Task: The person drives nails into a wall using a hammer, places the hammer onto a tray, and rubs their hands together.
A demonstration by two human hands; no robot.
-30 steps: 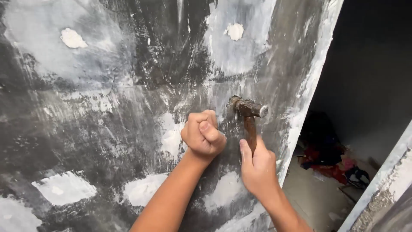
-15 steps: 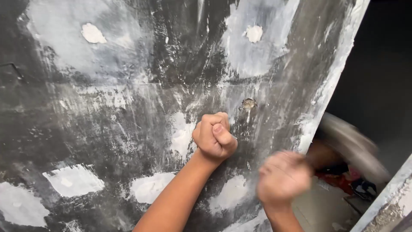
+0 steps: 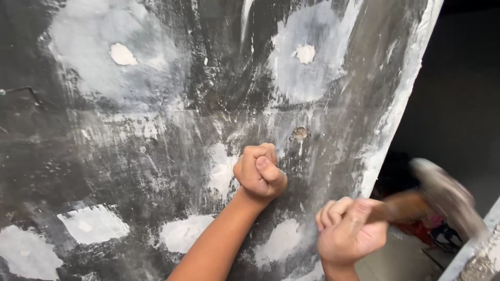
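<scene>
The right hand is wrapped tight around the wooden handle of a hammer, held out past the wall's right edge. The hammer is blurred; its metal head sits out over the dark doorway, well apart from the wall. The left hand is balled into a closed fist and pressed against the wall, knuckles up; whether it clasps anything inside is impossible to tell from here.

Just above and to the right of that fist, near the wall's right edge, there is 1 small chipped hole with a brownish, crumbly rim. The wall itself is dark grey and scraped with whitish streaks, and it carries several pale filler patches: 2 with bright white centres toward the top, 1 beside the fist and a few along the bottom edge. A pale plastered strip runs down the wall's right edge. Beyond it, low in the doorway, something red lies on the floor, too blurred to make out.
</scene>
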